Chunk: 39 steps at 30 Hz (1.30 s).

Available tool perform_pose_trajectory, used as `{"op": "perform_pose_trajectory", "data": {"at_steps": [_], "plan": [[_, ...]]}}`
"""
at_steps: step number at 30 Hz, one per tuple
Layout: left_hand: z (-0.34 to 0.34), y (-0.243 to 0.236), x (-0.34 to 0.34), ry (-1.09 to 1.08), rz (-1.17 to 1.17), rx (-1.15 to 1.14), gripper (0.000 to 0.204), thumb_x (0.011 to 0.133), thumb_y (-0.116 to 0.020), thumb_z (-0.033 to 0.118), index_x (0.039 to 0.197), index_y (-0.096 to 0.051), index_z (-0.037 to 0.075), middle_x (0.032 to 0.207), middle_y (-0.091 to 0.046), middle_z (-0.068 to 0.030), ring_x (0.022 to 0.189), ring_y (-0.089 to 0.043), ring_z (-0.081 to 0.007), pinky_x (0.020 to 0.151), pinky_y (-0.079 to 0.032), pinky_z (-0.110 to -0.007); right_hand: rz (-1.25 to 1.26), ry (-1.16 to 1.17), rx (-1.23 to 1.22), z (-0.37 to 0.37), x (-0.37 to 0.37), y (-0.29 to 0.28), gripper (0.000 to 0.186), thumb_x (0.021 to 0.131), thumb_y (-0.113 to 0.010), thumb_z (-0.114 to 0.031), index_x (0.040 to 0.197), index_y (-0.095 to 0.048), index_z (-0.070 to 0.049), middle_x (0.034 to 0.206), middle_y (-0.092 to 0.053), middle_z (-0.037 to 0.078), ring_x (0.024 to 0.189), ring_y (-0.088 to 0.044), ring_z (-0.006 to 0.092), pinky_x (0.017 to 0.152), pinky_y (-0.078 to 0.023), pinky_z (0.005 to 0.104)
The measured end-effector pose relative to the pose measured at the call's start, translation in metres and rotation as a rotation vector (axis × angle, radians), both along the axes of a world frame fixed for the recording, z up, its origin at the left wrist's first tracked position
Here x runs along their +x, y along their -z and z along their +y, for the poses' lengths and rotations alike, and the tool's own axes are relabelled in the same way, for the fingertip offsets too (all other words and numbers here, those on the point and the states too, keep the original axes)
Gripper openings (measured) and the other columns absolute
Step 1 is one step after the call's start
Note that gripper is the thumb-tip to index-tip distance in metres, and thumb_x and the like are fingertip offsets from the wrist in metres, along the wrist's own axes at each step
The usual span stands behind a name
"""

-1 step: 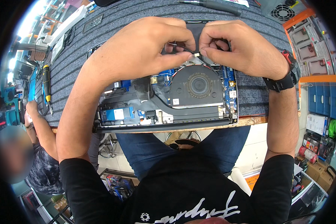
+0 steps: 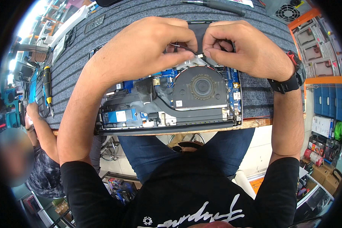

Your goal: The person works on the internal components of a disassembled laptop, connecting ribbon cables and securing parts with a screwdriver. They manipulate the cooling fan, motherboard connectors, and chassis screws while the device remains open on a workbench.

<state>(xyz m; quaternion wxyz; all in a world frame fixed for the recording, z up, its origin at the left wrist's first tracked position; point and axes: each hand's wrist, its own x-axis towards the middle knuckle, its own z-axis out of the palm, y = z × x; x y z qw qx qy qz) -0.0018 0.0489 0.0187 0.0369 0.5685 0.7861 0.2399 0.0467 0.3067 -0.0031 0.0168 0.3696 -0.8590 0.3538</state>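
Head view: the left hand point(image 2: 152, 45) pinches a thin cable point(image 2: 184, 47) over the opened laptop point(image 2: 190, 114). Right hand point(image 2: 241, 45) curls beside it, hold unclear.

Bright, fairly even indoor light falls on the left grip point(image 2: 152, 47) and right grip point(image 2: 237, 47). Far to the left of both, lamps point(image 2: 29, 27) burn out to white glare. Dark shadow fills the curl of the right grip. Just nearer than the grips, the fan point(image 2: 201, 87) looks fairly crisp, with soft sheen. Well right of them, the rack point(image 2: 314, 49) bows with fisheye distortion; black rings the rim. Nearer and far left, a blurred oval covers part of a person point(image 2: 45, 171).
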Motion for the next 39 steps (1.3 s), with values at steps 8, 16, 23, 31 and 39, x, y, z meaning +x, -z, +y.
{"op": "perform_pose_trajectory", "data": {"at_steps": [8,16,23,31,39], "plan": [[0.006,-0.002,-0.008,0.019,0.104,0.073,0.012,0.097,-0.076,0.014,0.099,-0.071,0.003,0.088,-0.067,-0.0097,0.084,-0.065,-0.0303,0.075,-0.050,-0.041,-0.076,-0.007,0.014,0.007,-0.005,-0.009,0.016,0.093,-0.073,-0.015,0.099,-0.074,0.000,0.078,-0.065,0.010,0.066,-0.057,0.0198,0.063,-0.048,0.0344],[0.009,-0.010,0.000,0.066,0.172,0.077,0.011,0.095,-0.076,0.013,0.099,-0.070,0.004,0.089,-0.066,-0.0087,0.084,-0.064,-0.0305,0.077,-0.046,-0.042,-0.083,-0.119,0.094,0.018,-0.002,-0.008,0.021,0.095,-0.076,-0.020,0.106,-0.076,-0.002,0.092,-0.064,0.009,0.082,-0.061,0.0209,0.074,-0.051,0.0353],[0.006,-0.011,-0.003,0.047,0.177,0.016,0.011,0.095,-0.076,0.013,0.100,-0.071,0.004,0.090,-0.066,-0.0084,0.085,-0.065,-0.0301,0.077,-0.046,-0.042,-0.024,-0.094,0.133,0.011,-0.005,-0.008,0.021,0.098,-0.077,-0.023,0.099,-0.074,-0.002,0.088,-0.064,0.009,0.082,-0.062,0.0210,0.075,-0.052,0.0356],[0.008,-0.009,-0.005,0.025,0.156,0.004,0.015,0.093,-0.078,0.012,0.105,-0.072,0.003,0.097,-0.069,-0.0098,0.093,-0.069,-0.0291,0.082,-0.051,-0.039,0.017,-0.061,0.097,0.011,-0.006,-0.003,0.017,0.090,-0.079,-0.016,0.090,-0.071,0.000,0.085,-0.065,0.011,0.078,-0.065,0.0218,0.072,-0.054,0.0352],[-0.001,-0.032,-0.005,-0.067,0.310,0.217,0.051,0.087,-0.087,0.018,0.133,-0.069,0.003,0.122,-0.073,-0.0130,0.114,-0.069,-0.0279,0.100,-0.054,-0.039,-0.176,-0.064,0.061,0.016,-0.001,-0.015,0.019,0.089,-0.078,-0.017,0.090,-0.070,0.000,0.071,-0.058,0.007,0.065,-0.055,0.0169,0.062,-0.047,0.0339]]}}
